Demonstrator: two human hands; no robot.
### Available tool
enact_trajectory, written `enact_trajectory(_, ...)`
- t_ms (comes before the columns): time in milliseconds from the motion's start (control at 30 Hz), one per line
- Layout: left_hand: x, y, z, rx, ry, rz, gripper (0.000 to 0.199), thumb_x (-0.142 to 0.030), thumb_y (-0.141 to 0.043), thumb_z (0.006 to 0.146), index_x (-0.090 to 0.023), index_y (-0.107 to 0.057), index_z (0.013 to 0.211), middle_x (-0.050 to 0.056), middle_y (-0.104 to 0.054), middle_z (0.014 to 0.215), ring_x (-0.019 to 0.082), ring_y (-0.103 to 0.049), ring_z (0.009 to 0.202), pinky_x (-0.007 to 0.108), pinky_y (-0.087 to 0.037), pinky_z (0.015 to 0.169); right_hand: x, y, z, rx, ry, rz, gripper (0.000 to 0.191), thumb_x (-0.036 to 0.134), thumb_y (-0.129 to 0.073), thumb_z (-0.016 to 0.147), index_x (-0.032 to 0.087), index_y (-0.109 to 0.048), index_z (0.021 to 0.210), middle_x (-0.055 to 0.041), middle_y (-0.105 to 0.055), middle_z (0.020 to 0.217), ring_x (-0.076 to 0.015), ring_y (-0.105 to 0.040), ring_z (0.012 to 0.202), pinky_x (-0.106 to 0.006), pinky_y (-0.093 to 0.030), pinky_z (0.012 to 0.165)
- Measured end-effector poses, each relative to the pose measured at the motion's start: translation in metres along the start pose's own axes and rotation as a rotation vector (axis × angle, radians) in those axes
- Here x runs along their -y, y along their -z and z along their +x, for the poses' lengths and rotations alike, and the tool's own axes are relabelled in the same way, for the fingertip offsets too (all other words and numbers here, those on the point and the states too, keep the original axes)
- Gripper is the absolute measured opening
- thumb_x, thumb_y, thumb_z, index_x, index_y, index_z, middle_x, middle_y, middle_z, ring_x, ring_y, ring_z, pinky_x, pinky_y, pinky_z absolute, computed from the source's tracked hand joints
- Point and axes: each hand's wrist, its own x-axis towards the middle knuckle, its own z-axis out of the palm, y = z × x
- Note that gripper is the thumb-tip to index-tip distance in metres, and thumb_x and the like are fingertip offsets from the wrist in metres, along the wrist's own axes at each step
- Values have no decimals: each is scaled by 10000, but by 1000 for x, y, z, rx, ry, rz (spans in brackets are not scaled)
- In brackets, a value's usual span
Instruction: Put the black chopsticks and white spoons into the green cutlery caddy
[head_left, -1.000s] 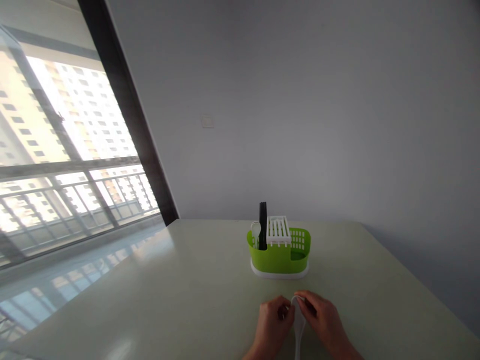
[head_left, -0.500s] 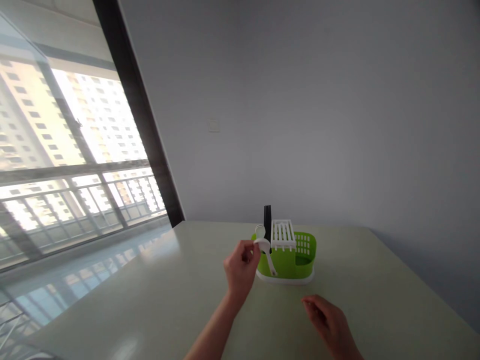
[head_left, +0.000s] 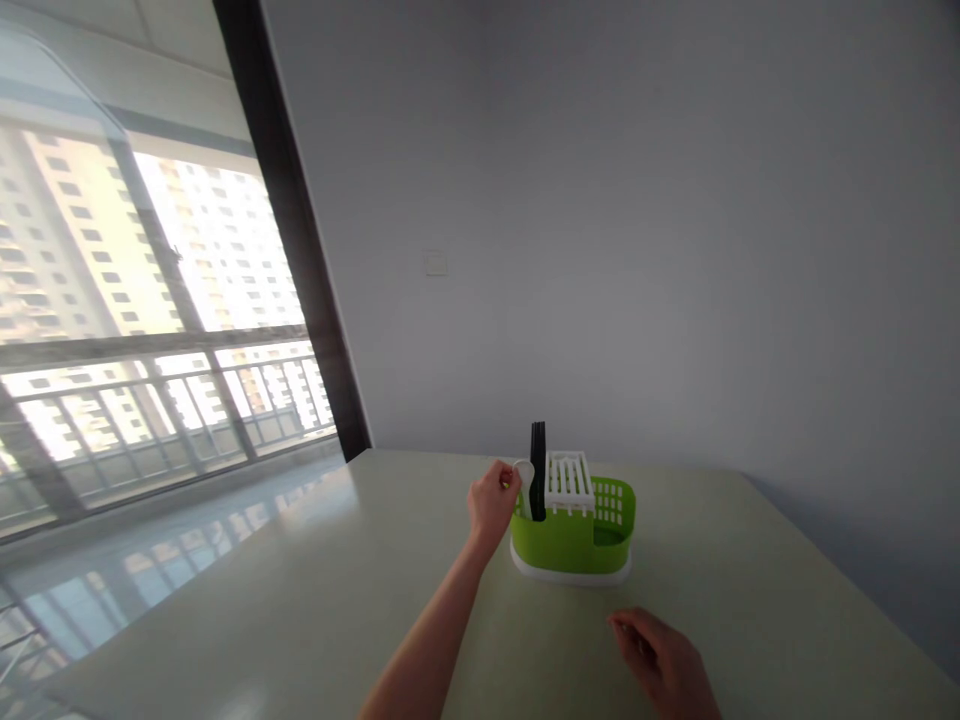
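My left hand [head_left: 492, 500] is closed, thumb and fingertips pinching the bowl end of a white spoon [head_left: 528, 490]. The spoon is upright at the left end of a green plastic drying basket [head_left: 559, 545], its handle pointing down into that end. Black chopsticks [head_left: 538, 465] stand close to its right. I cannot separate the second white spoon from the held one. My right hand [head_left: 660, 655] is in front of the basket's right side, fingers curled in, with no object showing in them and not touching the basket.
The basket has a white slatted rack [head_left: 568, 482] on top and a white base tray [head_left: 574, 578]. It stands on a pale, glossy table [head_left: 300, 600]. A grey wall [head_left: 637, 250] rises behind, and a large window [head_left: 150, 300] is on the left.
My left hand has moved forward and turned the spoon from a slant in front of the basket to upright in its left end. My right hand stays nearly in place.
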Motion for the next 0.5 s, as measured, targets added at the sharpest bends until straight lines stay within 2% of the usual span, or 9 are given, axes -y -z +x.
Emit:
enact_trajectory(300, 7, -7, 5, 149, 27, 280, 188, -341, -470, 835, -225, -617, 829, -4, -691, 828, 157, -619, 767, 231, -310, 577, -5, -6, 1, 8, 40, -38, 267, 397, -393, 881, 240, -608, 869, 16, -635, 690, -117, -581, 572, -208, -451, 556)
enact_trajectory(500, 6, -1, 5, 139, -4, 287, 196, -363, -469, 842, -221, -603, 828, 3, -666, 852, 138, -592, 763, 213, -299, 572, -7, -5, 1, 13, 45, -61, 240, 376, -406, 878, 245, -606, 859, 17, -636, 690, -117, -588, 577, -204, -456, 549)
